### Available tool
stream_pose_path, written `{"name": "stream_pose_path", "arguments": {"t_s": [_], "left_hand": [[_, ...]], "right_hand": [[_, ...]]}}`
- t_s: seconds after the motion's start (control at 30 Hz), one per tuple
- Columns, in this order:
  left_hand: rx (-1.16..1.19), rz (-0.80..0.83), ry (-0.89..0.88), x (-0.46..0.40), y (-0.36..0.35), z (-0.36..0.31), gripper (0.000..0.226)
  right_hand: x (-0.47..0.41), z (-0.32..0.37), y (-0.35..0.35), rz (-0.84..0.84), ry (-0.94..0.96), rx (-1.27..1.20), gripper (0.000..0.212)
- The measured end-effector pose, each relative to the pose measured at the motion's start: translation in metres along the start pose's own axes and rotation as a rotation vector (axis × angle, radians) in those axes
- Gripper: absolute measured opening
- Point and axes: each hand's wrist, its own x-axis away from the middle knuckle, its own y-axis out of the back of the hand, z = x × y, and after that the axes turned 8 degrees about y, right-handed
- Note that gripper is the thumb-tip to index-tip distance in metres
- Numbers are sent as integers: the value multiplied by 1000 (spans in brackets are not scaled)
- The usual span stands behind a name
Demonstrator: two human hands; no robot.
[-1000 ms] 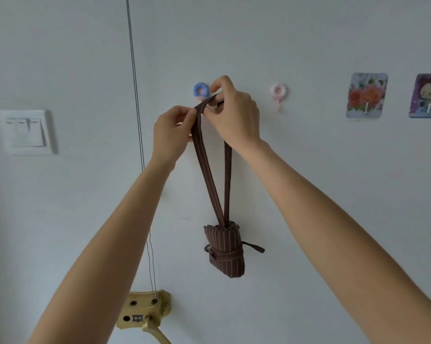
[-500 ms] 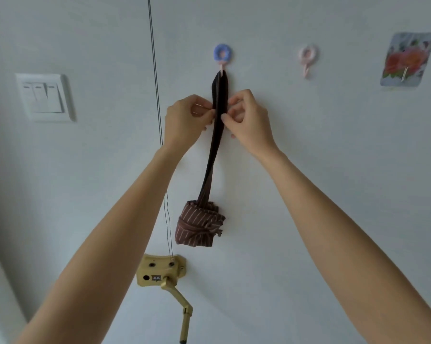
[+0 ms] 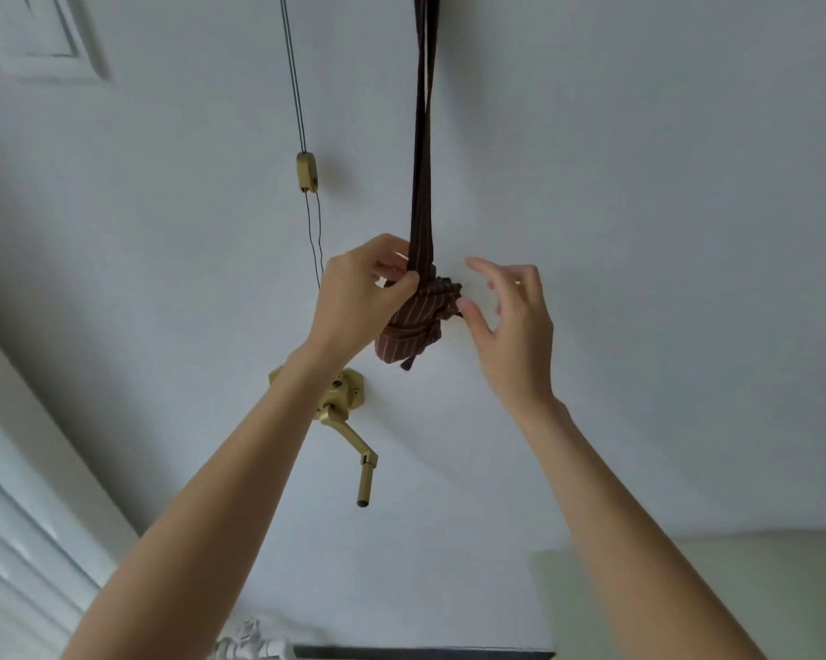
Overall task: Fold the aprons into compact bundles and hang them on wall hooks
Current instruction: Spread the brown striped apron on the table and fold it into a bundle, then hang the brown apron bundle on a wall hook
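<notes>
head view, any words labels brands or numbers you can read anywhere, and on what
None can be read.
Striped apron bundle: stripes only, no label showing.
Brass crank bracket: no marking that can be made out.
Wall switch plate: blank, partly cut off by the frame's edge.

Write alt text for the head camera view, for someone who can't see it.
A brown striped apron bundle hangs by its dark straps against a white wall; the left hand pinches the straps just above it, the right hand is open beside it.
</notes>
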Motion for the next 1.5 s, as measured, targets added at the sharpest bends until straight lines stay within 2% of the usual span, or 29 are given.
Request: {"name": "stream_pose_path", "arguments": {"t_s": [0.07,0.13,0.2,0.27,0.33,0.4,0.5,0.6,0.67,0.73,0.87,1.0,1.07,1.17,1.23,1.3,1.4,1.5], "left_hand": [[90,-1,-8,13,2,-9,20],[216,16,9,24,3,-10,24],[316,41,53,26,3,0,28],[131,50,40,23,-2,15,33],[-202,40,-39,17,-13,33,42],[-328,9,-45,10,-22,41,54],[-269,-29,-44,1,-32,47,64],[-12,103,40,1,-36,49,60],[154,134,104,3,-35,53,50],[210,84,116,5,-32,56,40],[16,-58,-36,-1,-31,60,33],[-6,-46,-72,-7,-33,69,35],[-55,-44,-91,-6,-32,70,40],[-244,-186,-188,3,-31,59,47],[-305,-305,-279,19,-32,44,40],[-302,-351,-371,36,-36,31,29],[-164,-240,-455,72,-51,13,17],[-29,34,-396,120,-73,-1,17]], "right_hand": [[1,6,3,25,-102,-231,22],[-1,6,6,124,-329,-612,15],[0,-2,7,250,-542,-936,26],[2,-13,8,317,-676,-1047,45],[6,-23,6,265,-704,-935,51],[8,-27,5,207,-606,-683,42],[4,-27,2,154,-387,-451,26],[-6,-22,-2,193,-189,-338,38],[-9,-23,-3,179,-171,-312,35],[-7,-24,-4,173,-189,-332,29],[0,-24,-21,165,-220,-345,30],[-2,-26,-35,138,-257,-313,31],[-3,-24,-32,136,-226,-261,33],[-2,-13,-17,110,-148,-150,37],[5,-5,-1,54,-80,-38,33],[13,2,18,-9,-12,59,25],[44,15,59,-47,86,233,16],[96,24,107,-10,95,344,12]]}}
